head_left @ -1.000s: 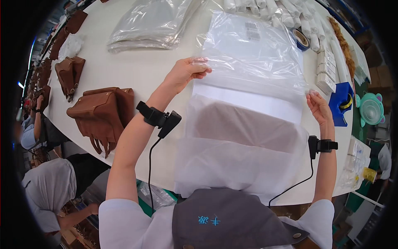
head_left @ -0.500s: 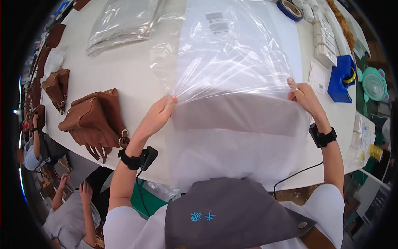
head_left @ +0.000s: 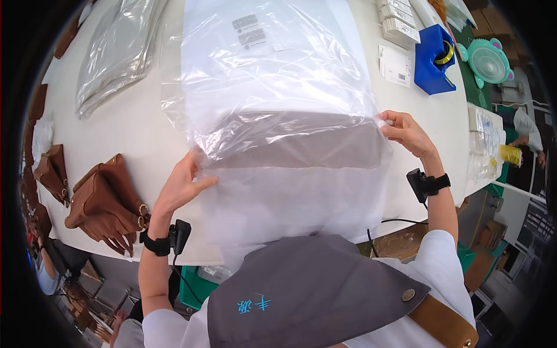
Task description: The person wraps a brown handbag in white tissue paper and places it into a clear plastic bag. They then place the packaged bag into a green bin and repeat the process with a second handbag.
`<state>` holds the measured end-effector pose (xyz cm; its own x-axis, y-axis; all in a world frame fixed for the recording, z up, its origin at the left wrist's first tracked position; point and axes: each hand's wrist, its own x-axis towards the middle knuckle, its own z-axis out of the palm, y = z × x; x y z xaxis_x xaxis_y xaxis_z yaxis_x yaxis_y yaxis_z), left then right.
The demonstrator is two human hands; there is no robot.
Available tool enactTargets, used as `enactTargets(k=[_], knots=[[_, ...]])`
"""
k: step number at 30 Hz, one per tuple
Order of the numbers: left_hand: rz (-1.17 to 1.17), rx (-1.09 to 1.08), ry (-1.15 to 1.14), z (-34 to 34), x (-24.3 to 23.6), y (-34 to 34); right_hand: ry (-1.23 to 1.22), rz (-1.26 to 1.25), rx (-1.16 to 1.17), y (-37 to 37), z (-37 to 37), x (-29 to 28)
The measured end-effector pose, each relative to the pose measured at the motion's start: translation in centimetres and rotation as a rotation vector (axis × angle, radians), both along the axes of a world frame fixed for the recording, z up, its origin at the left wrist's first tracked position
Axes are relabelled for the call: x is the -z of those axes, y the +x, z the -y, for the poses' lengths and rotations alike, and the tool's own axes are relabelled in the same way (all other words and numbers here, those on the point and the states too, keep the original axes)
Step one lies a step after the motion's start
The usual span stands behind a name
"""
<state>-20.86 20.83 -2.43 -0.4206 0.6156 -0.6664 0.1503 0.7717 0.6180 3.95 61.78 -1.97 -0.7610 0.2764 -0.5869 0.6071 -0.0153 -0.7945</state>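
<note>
A large clear plastic bag point(head_left: 301, 69) with a printed patch lies on the table in front of me, over white sheeting. Its near edge is drawn over a flat brownish-grey shape point(head_left: 307, 156), blurred by a whitish translucent sleeve point(head_left: 290, 200) that reaches toward my apron. What that shape is, I cannot tell. My left hand point(head_left: 184, 181) has its fingers at the bag's left near corner, the fingertips partly hidden by film and the thumb stretched out over the sleeve. At the right corner, my right hand point(head_left: 408, 134) pinches the bag's edge between thumb and fingers.
Brown leather handbags point(head_left: 107, 200) stand at the left. Behind them lies a stack of clear bags point(head_left: 119, 55). To the right are a blue tape dispenser point(head_left: 432, 61), a white label card point(head_left: 396, 65), small white boxes point(head_left: 400, 26) and a green fan point(head_left: 487, 61).
Both hands have come toward me, drawing the clear bag's edge farther over the brownish-grey shape. My left thumb has moved away from the film. The head view has shifted right.
</note>
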Motion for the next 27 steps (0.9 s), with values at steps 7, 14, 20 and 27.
enactTargets(k=[7, 14, 20, 27], knots=[[0.269, -0.295, 0.373, 0.5, 1.3, 2.4, 0.501, 0.125, 0.144, 1.2, 2.6, 1.9], [0.197, -0.344, 0.375, 1.3, 2.0, 3.8, 0.148, 0.091, 0.174, 4.0, 3.0, -0.6], [-0.027, -0.364, 0.331, 2.1, 3.7, 5.0, 0.398, 0.013, 0.125, 6.8, 5.8, 1.9], [-0.206, -0.389, 0.291, 2.5, 2.1, 7.7, 0.566, -0.07, 0.258, 9.0, 8.8, 3.5]])
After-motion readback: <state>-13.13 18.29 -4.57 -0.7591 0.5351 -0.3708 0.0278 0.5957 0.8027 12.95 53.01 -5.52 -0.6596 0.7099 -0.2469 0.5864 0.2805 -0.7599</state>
